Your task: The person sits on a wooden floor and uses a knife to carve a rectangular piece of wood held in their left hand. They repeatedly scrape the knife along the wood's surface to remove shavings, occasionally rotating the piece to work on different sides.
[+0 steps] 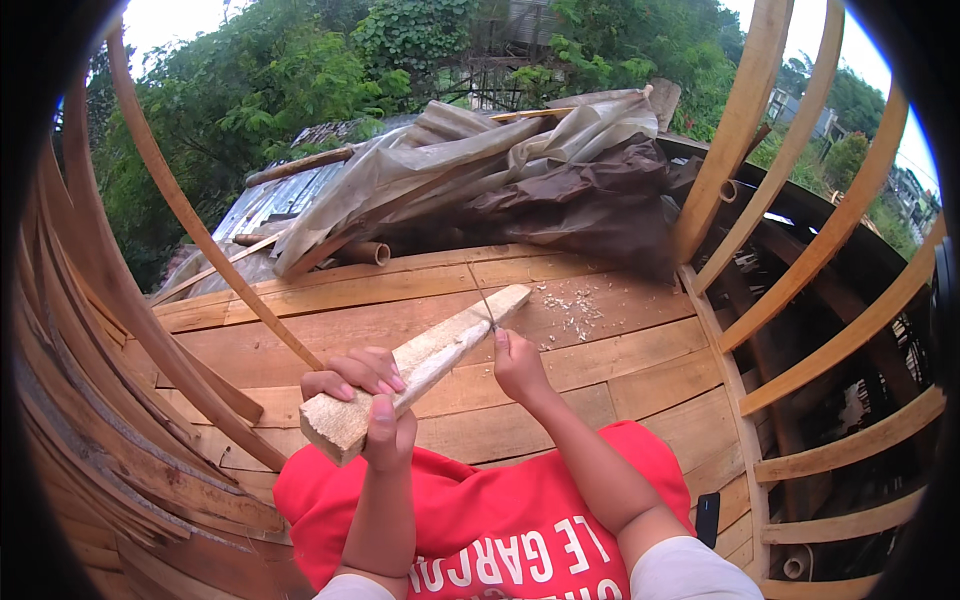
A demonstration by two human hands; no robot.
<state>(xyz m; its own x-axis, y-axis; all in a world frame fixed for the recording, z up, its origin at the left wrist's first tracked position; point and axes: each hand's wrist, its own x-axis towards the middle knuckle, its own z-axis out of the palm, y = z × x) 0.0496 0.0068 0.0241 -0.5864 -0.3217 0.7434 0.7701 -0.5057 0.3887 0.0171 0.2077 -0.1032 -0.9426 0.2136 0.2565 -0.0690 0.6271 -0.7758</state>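
A pale, squared length of wood [440,350] slants up and away from me over my lap, its rough cut end nearest me. My left hand [362,388] is closed around that near end, thumb on one side and fingers over the top. Close to the far end, my right hand [520,366] is closed on a knife [483,300]; its thin dark blade lies across the wood, and its handle is hidden in my fist. Small pale shavings [578,312] are scattered on the planks beyond my right hand.
Reddish planks [650,355] form the floor under me. Curved wooden ribs [170,190] rise at left, with upright slats [760,140] at right. Ahead lie crumpled plastic sheets [570,150] and a bamboo pole [375,253]. A dark phone-like object [707,518] is beside my right leg.
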